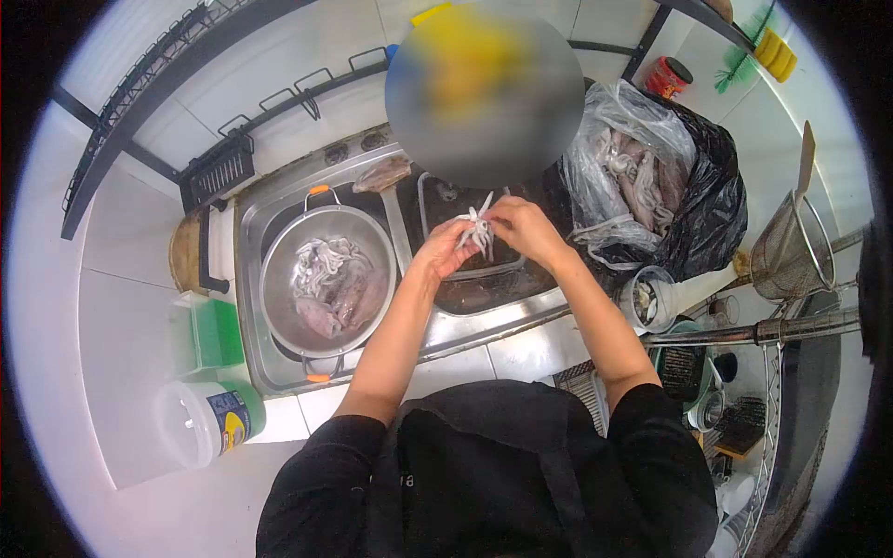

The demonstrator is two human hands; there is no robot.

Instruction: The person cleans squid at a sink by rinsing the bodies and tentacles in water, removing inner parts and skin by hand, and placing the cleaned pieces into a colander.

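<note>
A squid's tentacle cluster [477,229] is held over the right sink basin [502,296], its pale arms fanning upward and outward. My left hand [442,249] closes round it from the left. The fingers of my right hand [521,226] pinch at its right side. To the left, a steel colander [279,279] with orange handles sits in the other basin, holding squid tentacles [327,265] and squid bodies [346,302]. One squid body [381,174] lies on the sink divider near the back. Right of the basin, a plastic-lined black bag [721,200] holds more squid [640,181].
A cup of scraps [646,299] stands at the basin's right, near a wire strainer [791,246]. Left of the sink are a green-filled container [209,333] and a white tub [209,423]. A wall rack [302,96] runs behind. A blurred patch hides the back centre.
</note>
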